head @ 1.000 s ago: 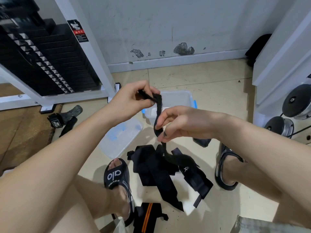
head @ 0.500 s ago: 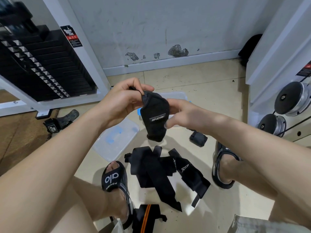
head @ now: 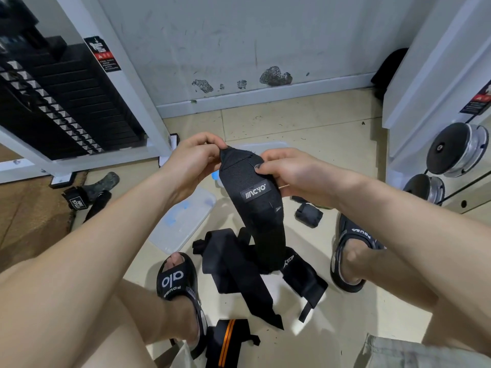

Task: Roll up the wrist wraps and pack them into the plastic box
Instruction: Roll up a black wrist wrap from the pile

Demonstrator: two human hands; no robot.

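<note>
1. Fingers [head: 210,152] of the left hand [head: 194,163] are curled and pinch the top left corner of a black wrist wrap [head: 255,208]; the right hand [head: 289,171] pinches its top right edge.
2. From both grips the wrap hangs down toward the near floor, long axis near vertical, label facing up; both hands are equally close to the top end, where rolling is judged to begin.
3. Its fabric looks stiff, woven and matte.
4. Beneath, loose black wraps [head: 239,264] lie crossed on the tiled floor [head: 305,123], flat and limp.
5. To the left a translucent lid [head: 183,221] lies flat.
6. Farther off, the plastic box [head: 268,144] is mostly hidden behind the hands.
</note>
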